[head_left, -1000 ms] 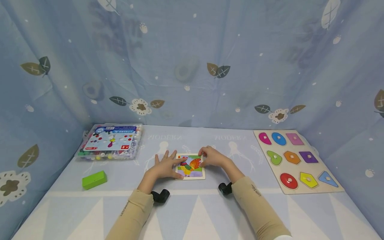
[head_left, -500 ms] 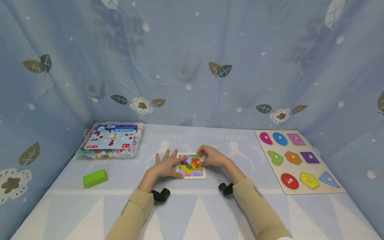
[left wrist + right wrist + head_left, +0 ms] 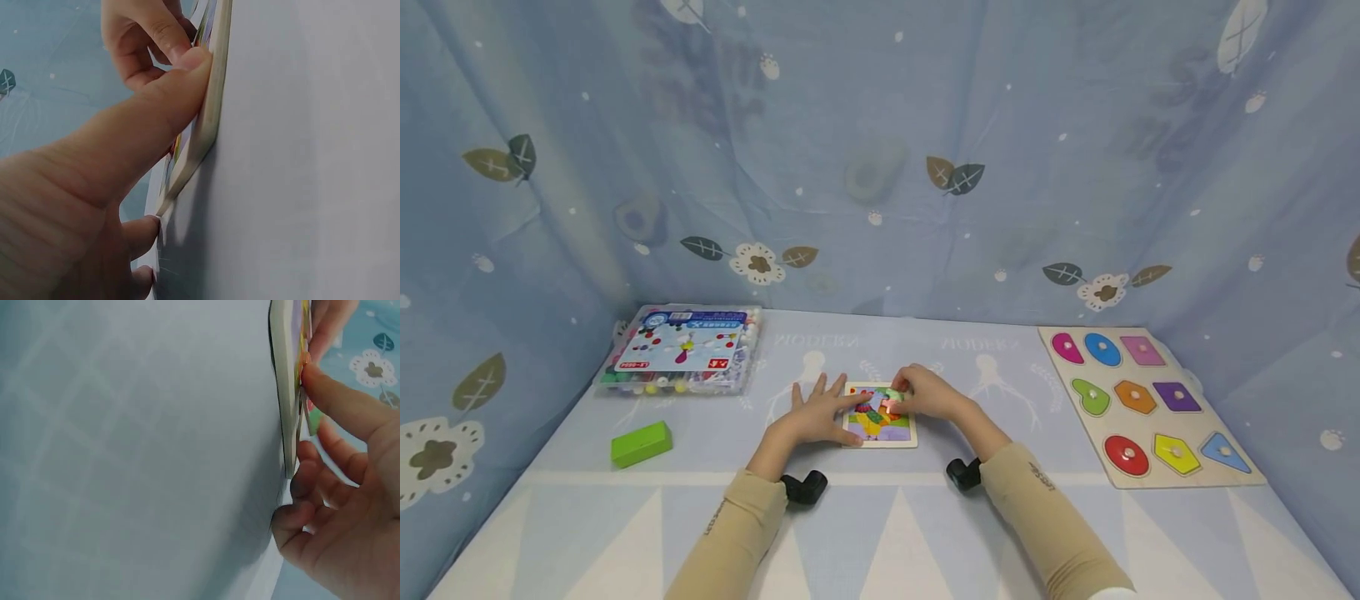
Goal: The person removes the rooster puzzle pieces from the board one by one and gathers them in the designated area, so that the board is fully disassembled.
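- While the left hand (image 3: 816, 415) lies spread across the near-left side of the small, flat, pale-wood-rimmed rooster jigsaw board (image 3: 887, 445), its grip is apart: thumb and index finger bear on the board, and the other fingers fan out beyond its edge.
- The board lies flat on the pale blue, white-patterned tabletop (image 3: 1000, 525), between the two forearms.
- The right hand (image 3: 928, 393) has its grip together, clamped on a thin, multicoloured puzzle piece (image 3: 314, 421) that tilts up at the board's far-right part; whether its lower edge touches the board, I cannot tell.
- Judging by its thin, wood-like edge, the board should be light and stiff, more likely to skid than to bend; steady it by the rim, pressing down gently.
- The piece is probably light and rigid too, with a smooth printed face that may slip under dry fingertips.
- Best hold for it: opposite cut edges, thumb against fingertips, leaving the face uncovered.
- Any narrow tabs would be its weakest spots, so prying or twisting hard there could chip them or jostle neighbouring pieces.
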Motion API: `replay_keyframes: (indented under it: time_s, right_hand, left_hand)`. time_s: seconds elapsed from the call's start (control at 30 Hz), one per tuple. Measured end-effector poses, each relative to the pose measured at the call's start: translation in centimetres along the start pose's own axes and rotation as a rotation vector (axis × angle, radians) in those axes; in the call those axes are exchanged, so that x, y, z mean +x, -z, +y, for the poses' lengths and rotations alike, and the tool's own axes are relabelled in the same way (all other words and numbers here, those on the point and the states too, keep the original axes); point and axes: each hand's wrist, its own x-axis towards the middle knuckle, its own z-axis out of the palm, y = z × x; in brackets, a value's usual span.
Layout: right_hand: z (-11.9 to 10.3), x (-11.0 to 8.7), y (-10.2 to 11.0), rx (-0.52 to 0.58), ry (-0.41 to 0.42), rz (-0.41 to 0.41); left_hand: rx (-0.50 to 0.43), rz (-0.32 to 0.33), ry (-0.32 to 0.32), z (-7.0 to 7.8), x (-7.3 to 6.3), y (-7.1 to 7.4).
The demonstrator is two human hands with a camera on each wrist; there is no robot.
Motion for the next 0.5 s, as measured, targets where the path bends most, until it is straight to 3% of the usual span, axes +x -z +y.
replay_keyframes:
  time_s: [0.33, 0.5]
  right_hand:
    - [1.0, -0.4, 0.5, 0.445, -0.124, 0.047]
    - [1.2, -1.1, 0.8, 0.570, -0.221, 0.127]
  left_hand:
    - [-0.042, -0.008, 0.009, -0.2, 0.2, -0.1]
    - [-0.052, -0.012, 0.002, -0.4, 0.3, -0.1]
